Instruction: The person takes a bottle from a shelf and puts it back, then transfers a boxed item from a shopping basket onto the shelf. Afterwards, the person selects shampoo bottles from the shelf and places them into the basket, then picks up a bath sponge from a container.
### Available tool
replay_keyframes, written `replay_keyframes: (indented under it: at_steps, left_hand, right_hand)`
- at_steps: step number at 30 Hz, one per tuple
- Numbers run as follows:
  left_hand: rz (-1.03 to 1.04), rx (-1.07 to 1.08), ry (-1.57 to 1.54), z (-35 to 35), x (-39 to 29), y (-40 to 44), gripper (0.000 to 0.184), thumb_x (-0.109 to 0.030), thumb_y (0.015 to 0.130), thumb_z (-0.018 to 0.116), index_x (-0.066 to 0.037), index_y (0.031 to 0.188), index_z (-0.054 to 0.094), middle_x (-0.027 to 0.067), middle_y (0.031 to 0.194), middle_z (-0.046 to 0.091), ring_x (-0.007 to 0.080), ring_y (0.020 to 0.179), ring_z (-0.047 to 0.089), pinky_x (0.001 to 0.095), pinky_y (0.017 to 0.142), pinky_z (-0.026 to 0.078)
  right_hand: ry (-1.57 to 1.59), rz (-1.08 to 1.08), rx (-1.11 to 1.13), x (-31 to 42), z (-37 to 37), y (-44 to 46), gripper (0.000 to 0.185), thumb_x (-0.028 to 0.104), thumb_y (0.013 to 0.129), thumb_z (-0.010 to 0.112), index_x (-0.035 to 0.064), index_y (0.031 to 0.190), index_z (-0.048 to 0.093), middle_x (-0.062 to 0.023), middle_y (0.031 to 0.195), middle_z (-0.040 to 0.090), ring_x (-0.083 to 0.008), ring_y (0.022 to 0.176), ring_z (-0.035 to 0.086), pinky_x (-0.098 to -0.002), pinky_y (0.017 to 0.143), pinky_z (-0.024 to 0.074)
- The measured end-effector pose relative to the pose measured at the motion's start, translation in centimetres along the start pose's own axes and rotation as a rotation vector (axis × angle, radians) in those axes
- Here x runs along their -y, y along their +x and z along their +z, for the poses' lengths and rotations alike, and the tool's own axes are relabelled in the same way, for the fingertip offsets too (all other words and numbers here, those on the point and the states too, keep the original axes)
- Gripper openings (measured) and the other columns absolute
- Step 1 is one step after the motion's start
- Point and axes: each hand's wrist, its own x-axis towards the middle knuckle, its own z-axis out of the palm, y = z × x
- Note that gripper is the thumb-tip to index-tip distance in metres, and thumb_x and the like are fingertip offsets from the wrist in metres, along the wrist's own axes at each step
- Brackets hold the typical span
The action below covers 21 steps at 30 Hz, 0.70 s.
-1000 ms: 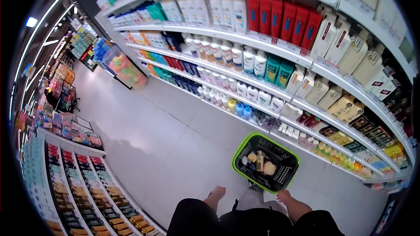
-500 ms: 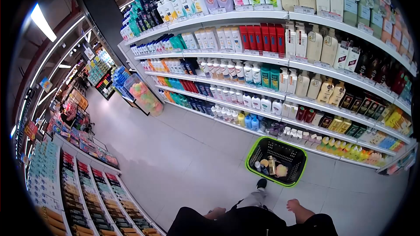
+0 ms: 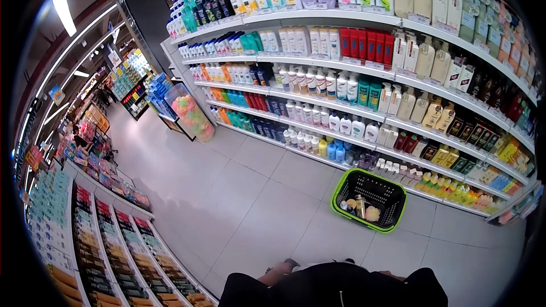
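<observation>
At the lower edge my left hand (image 3: 274, 274) hangs beside the dark clothing, with a small dark shape at its fingertips that I cannot make out. Little shows of my right hand (image 3: 391, 274), which is mostly behind the dark sleeve; its fingers are hidden. Ahead on the floor, apart from both hands, stands a black shopping basket (image 3: 391, 196) with a bright green rim. Inside it lie a gold-coloured bottle (image 3: 360, 207), a pale bath puff (image 3: 372, 214) and a few small containers (image 3: 348, 204).
Long shelves (image 3: 335, 61) of bottles and tubes curve along the far side. Another product shelf (image 3: 108, 239) stands at the lower left. A clear bin of colourful puffs (image 3: 190, 115) stands at the aisle's corner. Grey tiled floor (image 3: 244, 204) runs between them.
The view has shifted, and the basket sits slightly higher and farther right in it. My right hand, visible before, is now mostly hidden. The stepping leg is largely out of sight.
</observation>
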Motion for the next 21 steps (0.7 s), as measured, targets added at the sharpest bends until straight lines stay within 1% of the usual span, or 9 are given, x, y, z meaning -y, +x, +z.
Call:
replay_keyframes:
  at_steps: [2, 4, 6, 7, 10, 12, 15, 18, 21]
  left_hand:
    - [-0.114, -0.057, -0.288, 0.2, 2.4, -1.5, 0.044, -0.035, 0.093, 0.048, -0.005, 0.122, 0.060, 0.0137, 0.114, 0.067, 0.0301, 0.101, 0.064, 0.0390, 0.089, 0.049]
    - [-0.254, -0.085, -0.610, 0.5, 5.6, -3.4, 0.038, -0.032, 0.093, 0.047, -0.006, 0.118, 0.059, 0.0135, 0.111, 0.066, 0.0301, 0.100, 0.064, 0.0399, 0.086, 0.050]
    - [-0.387, -0.136, -1.006, 0.8, 8.6, -5.8, 0.033, -0.029, 0.093, 0.047, -0.006, 0.114, 0.058, 0.0133, 0.109, 0.065, 0.0301, 0.098, 0.063, 0.0409, 0.084, 0.051]
    - [-0.448, -0.177, -1.229, 1.3, 10.4, -6.9, 0.030, -0.027, 0.093, 0.047, -0.007, 0.112, 0.058, 0.0132, 0.107, 0.064, 0.0300, 0.098, 0.063, 0.0413, 0.083, 0.051]
    - [-0.662, -0.358, -1.820, 2.7, 14.4, -10.4, 0.022, -0.023, 0.093, 0.047, -0.008, 0.106, 0.057, 0.0128, 0.104, 0.062, 0.0300, 0.095, 0.063, 0.0428, 0.079, 0.052]
    - [-0.806, -0.464, -1.916, 3.7, 16.3, -12.3, 0.017, -0.020, 0.093, 0.047, -0.009, 0.102, 0.056, 0.0126, 0.101, 0.061, 0.0300, 0.094, 0.062, 0.0437, 0.077, 0.053]
    - [-0.488, -0.277, -0.515, 8.5, 21.2, -12.5, 0.019, -0.019, 0.092, 0.047, -0.006, 0.100, 0.058, 0.0114, 0.091, 0.061, 0.0270, 0.092, 0.062, 0.0414, 0.074, 0.053]
    - [-0.729, -0.281, -1.787, 9.5, 20.6, -13.3, 0.026, -0.022, 0.093, 0.047, -0.003, 0.105, 0.061, 0.0142, 0.099, 0.066, 0.0282, 0.095, 0.063, 0.0377, 0.077, 0.053]
    - [-0.596, -0.194, -1.744, 9.9, 20.5, -13.0, 0.032, -0.024, 0.095, 0.046, 0.000, 0.110, 0.059, 0.0163, 0.112, 0.064, 0.0282, 0.096, 0.062, 0.0323, 0.079, 0.051]
  right_hand:
    - [0.182, -0.037, 0.065, 3.2, -6.1, 0.6, 0.029, 0.029, 0.085, 0.056, 0.0016, 0.081, 0.062, -0.0183, 0.079, 0.066, -0.0391, 0.079, 0.066, -0.0491, 0.068, 0.0512]
    - [-0.067, -0.138, -0.035, 7.3, -9.1, 3.4, 0.023, 0.025, 0.079, 0.063, 0.0026, 0.084, 0.063, -0.0191, 0.080, 0.065, -0.0363, 0.079, 0.066, -0.0467, 0.070, 0.0506]
    - [1.130, 0.931, -0.074, 11.3, -11.2, 10.7, 0.026, 0.025, 0.091, 0.051, 0.0007, 0.093, 0.059, -0.0166, 0.089, 0.065, -0.0338, 0.072, 0.065, -0.0453, 0.063, 0.0521]
    - [1.057, 0.962, -0.118, 15.4, -14.9, 12.8, 0.022, 0.020, 0.089, 0.050, 0.0001, 0.093, 0.059, -0.0147, 0.086, 0.064, -0.0289, 0.067, 0.063, -0.0445, 0.059, 0.0514]
    - [0.921, 0.778, -0.054, 19.7, -18.7, 21.8, 0.017, 0.017, 0.087, 0.053, 0.0040, 0.093, 0.060, -0.0094, 0.082, 0.064, -0.0217, 0.062, 0.061, -0.0381, 0.054, 0.0506]
    - [0.852, 0.662, -0.065, 26.8, -23.2, 26.6, 0.017, 0.020, 0.087, 0.054, 0.0056, 0.094, 0.061, -0.0077, 0.082, 0.063, -0.0197, 0.064, 0.061, -0.0364, 0.055, 0.0507]
    - [0.812, 0.442, -0.045, 33.8, -26.6, 33.1, 0.022, 0.025, 0.088, 0.055, 0.0060, 0.097, 0.060, -0.0065, 0.087, 0.064, -0.0171, 0.073, 0.063, -0.0345, 0.059, 0.0514]
    - [0.843, 0.320, -0.034, 41.1, -30.0, 35.9, 0.024, 0.027, 0.088, 0.055, 0.0068, 0.099, 0.060, -0.0052, 0.089, 0.063, -0.0158, 0.077, 0.062, -0.0328, 0.061, 0.0512]
    - [0.822, 0.292, -0.007, 44.9, -31.2, 37.1, 0.024, 0.028, 0.088, 0.056, 0.0070, 0.100, 0.060, -0.0046, 0.090, 0.063, -0.0158, 0.077, 0.062, -0.0317, 0.061, 0.0512]
